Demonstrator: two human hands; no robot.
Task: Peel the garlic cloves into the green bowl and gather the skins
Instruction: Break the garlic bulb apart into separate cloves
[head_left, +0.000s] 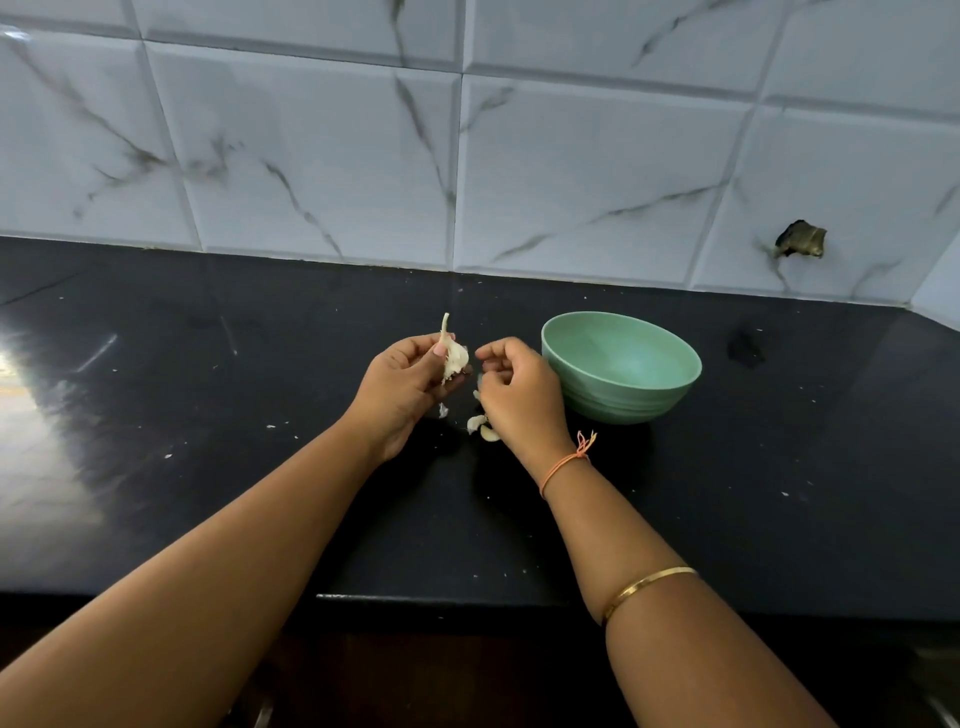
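- My left grip (405, 384) is clasped around a partly broken garlic (453, 358) head, thumb and fingers curled on it, held above the desk (208, 405).
- The garlic is pale and papery, and its dry stem points up past my thumb.
- My right grip (519, 389) hovers just beside the garlic with its fingers curled inward. I cannot tell whether they pinch a piece or hold nothing.
- Two loose cloves (483, 427) lie on the desk directly below my right grip, touching each other.
- A small scrap of skin (442, 410) shows under my left grip, and tiny white flecks are scattered over the dark surface.
- The green bowl (613, 400) stands upright on the desk just right of my right grip, very near my knuckles.
- An orange thread (569, 457) is tied round my right wrist, and a gold bangle (644, 587) sits further up that forearm.
- The desk is black and glossy, with a bright glare at its left end.
- Behind it rises a wall (311, 130) of white tiles veined with grey. One tile at the right has a broken hole (800, 240).
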